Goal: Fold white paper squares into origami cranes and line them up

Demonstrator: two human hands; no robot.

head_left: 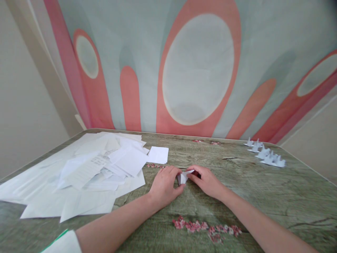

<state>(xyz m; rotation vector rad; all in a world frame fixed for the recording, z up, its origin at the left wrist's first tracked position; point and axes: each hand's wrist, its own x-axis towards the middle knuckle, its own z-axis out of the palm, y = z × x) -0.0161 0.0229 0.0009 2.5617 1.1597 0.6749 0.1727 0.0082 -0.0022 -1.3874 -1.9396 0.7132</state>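
Between my two hands, just above or on the table, is a small folded white paper figure (pixel 184 177) with a pointed tip toward the right. My left hand (pixel 165 186) grips its left side between thumb and fingers. At the pointed tip, the thumb and fingers of my right hand (pixel 206 180) pinch the paper. Parts of the folds are hidden behind the fingers. A small stack of square white paper (pixel 158 155) lies just beyond my left hand.
A wide heap of loose white paper sheets (pixel 89 175) covers the table's left side. Several finished-looking folded paper cranes (pixel 272 159) stand in rows at the far right. The wood-patterned tabletop (pixel 252 189) ends at a patterned wall hanging (pixel 147 105).
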